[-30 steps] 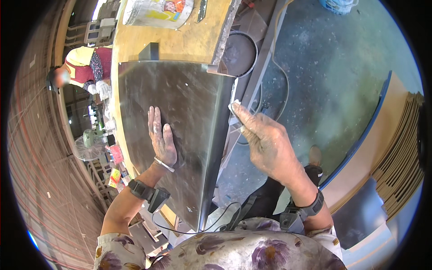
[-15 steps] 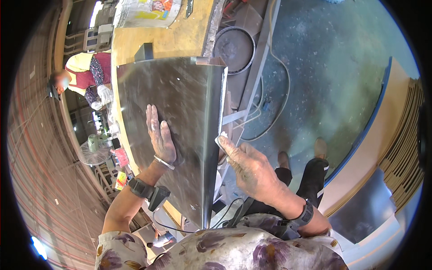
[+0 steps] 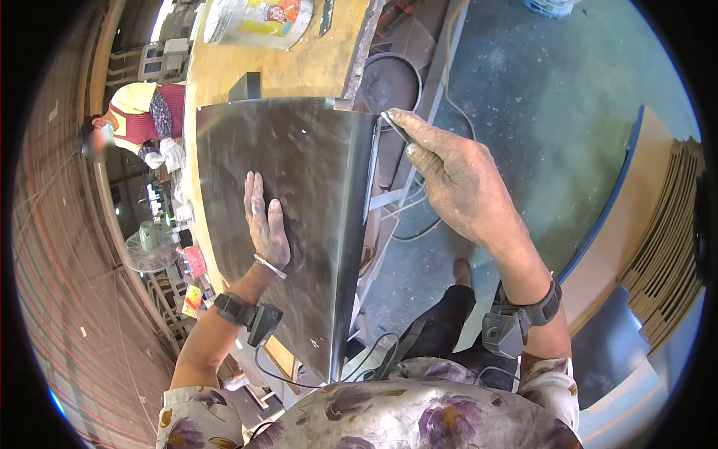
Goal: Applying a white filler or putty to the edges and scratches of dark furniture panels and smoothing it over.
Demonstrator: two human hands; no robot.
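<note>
A dark brown metal panel (image 3: 307, 165) with a folded right edge lies on the wooden workbench (image 3: 329, 63). My left hand (image 3: 268, 228) rests flat on its face, fingers stretched out. By the panel's far right corner, my right hand (image 3: 460, 176) pinches a small, thin, flat grey piece (image 3: 396, 126) with a pale end, its exact kind unclear. That piece is close against the folded edge; whether it touches is hard to see. Pale dust coats the fingers of both hands.
A white bucket (image 3: 258, 22) and a dark block (image 3: 244, 86) stand on the bench. Beyond the right edge are a round dark tub (image 3: 390, 82) and a hose (image 3: 455, 105). A co-worker (image 3: 146, 120) stands at left. Stacked brown sheets (image 3: 654, 232) lie at right.
My right hand has moved away from me along the panel's right edge, from about its middle to the far corner, with the grey piece still pinched. My left hand has stayed in place.
</note>
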